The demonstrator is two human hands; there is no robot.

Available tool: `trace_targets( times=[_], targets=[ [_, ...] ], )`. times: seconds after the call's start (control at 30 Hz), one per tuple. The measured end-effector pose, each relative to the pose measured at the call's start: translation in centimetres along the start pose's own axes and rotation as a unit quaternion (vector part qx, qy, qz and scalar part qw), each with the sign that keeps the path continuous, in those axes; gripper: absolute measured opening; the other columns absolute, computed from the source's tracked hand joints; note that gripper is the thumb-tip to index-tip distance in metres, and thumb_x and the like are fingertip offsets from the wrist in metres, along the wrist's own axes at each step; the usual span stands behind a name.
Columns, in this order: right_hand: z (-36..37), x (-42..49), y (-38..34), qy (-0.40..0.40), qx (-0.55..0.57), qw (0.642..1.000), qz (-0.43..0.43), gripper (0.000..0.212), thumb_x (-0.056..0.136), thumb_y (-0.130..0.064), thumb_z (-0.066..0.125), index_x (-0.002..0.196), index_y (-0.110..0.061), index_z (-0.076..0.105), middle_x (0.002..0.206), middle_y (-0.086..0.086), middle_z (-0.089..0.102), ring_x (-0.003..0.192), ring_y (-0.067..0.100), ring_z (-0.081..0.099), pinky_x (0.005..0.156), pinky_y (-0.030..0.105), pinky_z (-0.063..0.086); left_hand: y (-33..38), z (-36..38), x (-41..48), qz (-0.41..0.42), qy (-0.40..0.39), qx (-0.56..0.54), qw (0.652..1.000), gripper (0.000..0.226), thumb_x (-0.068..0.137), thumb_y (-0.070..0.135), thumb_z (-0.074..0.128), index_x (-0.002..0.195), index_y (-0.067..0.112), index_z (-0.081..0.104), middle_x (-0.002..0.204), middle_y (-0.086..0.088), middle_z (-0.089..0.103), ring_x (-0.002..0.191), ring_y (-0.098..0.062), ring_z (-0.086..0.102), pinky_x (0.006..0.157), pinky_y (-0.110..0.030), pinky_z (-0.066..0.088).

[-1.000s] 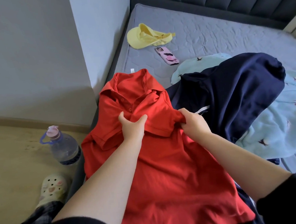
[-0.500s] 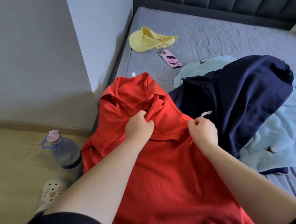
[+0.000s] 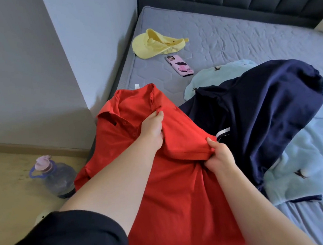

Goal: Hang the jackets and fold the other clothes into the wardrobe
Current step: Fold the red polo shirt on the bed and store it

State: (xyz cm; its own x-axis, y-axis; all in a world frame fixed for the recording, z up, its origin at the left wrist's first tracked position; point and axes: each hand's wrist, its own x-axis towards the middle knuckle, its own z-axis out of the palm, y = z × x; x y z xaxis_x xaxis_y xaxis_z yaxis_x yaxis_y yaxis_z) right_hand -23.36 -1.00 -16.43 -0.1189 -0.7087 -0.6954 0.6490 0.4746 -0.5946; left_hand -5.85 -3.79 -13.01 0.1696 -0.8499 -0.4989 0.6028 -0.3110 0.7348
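A red polo shirt (image 3: 175, 196) lies spread over the near left corner of the bed, collar pointing away from me. My left hand (image 3: 152, 129) grips the shirt's chest just below the collar, by the button placket. My right hand (image 3: 218, 156) pinches the hem of the shirt's right sleeve, which is folded in over the chest. A dark navy garment (image 3: 264, 112) with a white stripe is heaped right beside the shirt, on top of a light blue fleece piece (image 3: 308, 163) with small bird prints.
A yellow cap (image 3: 155, 44) and a pink-cased phone (image 3: 179, 65) lie further up the grey mattress (image 3: 237, 40). A dark padded headboard runs along the back. On the wooden floor at the left stands a large water bottle (image 3: 54, 176) beside the wall corner.
My left hand slid up from the mid chest toward the collar. My right hand drew the sleeve inward and down over the shirt's chest. The view shifted slightly.
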Motion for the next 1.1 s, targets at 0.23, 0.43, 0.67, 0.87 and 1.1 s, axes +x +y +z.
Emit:
trace_targets(
  times=[0.23,0.43,0.67,0.87,1.1],
  targets=[
    [-0.3,0.0,0.3,0.086,-0.244,0.963,-0.079,0.032,0.081,-0.006,0.072,0.11,0.001,0.063,0.114,0.02,0.065,0.095,0.029,0.063,0.091,0.042,0.051,-0.7,-3.2,0.1,0.183,-0.016,0.42,0.889,0.042,0.089,0.0,0.045,0.126,0.012,0.06,0.111,-0.003,0.067,0.102,-0.018,0.064,0.094,-0.032,0.05],
    [1.0,-2.5,1.1,0.156,-0.641,0.598,-0.456,0.063,0.071,-0.014,0.077,0.125,-0.002,0.046,0.122,0.02,0.049,0.111,0.039,0.045,0.089,0.045,0.038,3.5,-9.7,-2.2,0.389,0.138,0.479,0.774,0.032,0.075,-0.01,0.046,0.07,0.013,0.068,0.087,-0.001,0.065,0.082,-0.018,0.058,0.07,-0.023,0.039],
    [9.3,-1.7,0.6,-0.01,-0.627,0.606,-0.49,0.044,0.088,-0.009,0.057,0.13,0.002,0.047,0.132,0.02,0.047,0.124,0.035,0.04,0.103,0.035,0.028,6.2,-15.3,-0.1,0.261,0.334,0.349,0.836,0.036,0.083,-0.006,0.039,0.101,0.008,0.066,0.108,-0.012,0.066,0.101,-0.031,0.058,0.077,-0.025,0.038],
    [15.3,1.7,-1.5,-0.059,-0.675,0.635,-0.371,0.042,0.098,-0.021,0.043,0.137,-0.004,0.042,0.14,0.017,0.046,0.13,0.029,0.043,0.103,0.031,0.03,9.3,-13.9,2.3,0.307,0.165,0.426,0.835,0.036,0.093,0.001,0.041,0.12,0.008,0.064,0.123,-0.009,0.064,0.116,-0.022,0.057,0.097,-0.024,0.041],
    [17.2,4.7,-1.6,-0.033,-0.664,0.703,-0.253,0.052,0.093,-0.016,0.053,0.142,-0.003,0.041,0.138,0.016,0.05,0.121,0.03,0.053,0.104,0.036,0.041,9.7,-13.1,4.7,0.174,0.143,0.481,0.847,0.024,0.094,0.01,0.051,0.114,0.003,0.061,0.12,-0.013,0.061,0.111,-0.026,0.056,0.084,-0.023,0.037]
  ],
)
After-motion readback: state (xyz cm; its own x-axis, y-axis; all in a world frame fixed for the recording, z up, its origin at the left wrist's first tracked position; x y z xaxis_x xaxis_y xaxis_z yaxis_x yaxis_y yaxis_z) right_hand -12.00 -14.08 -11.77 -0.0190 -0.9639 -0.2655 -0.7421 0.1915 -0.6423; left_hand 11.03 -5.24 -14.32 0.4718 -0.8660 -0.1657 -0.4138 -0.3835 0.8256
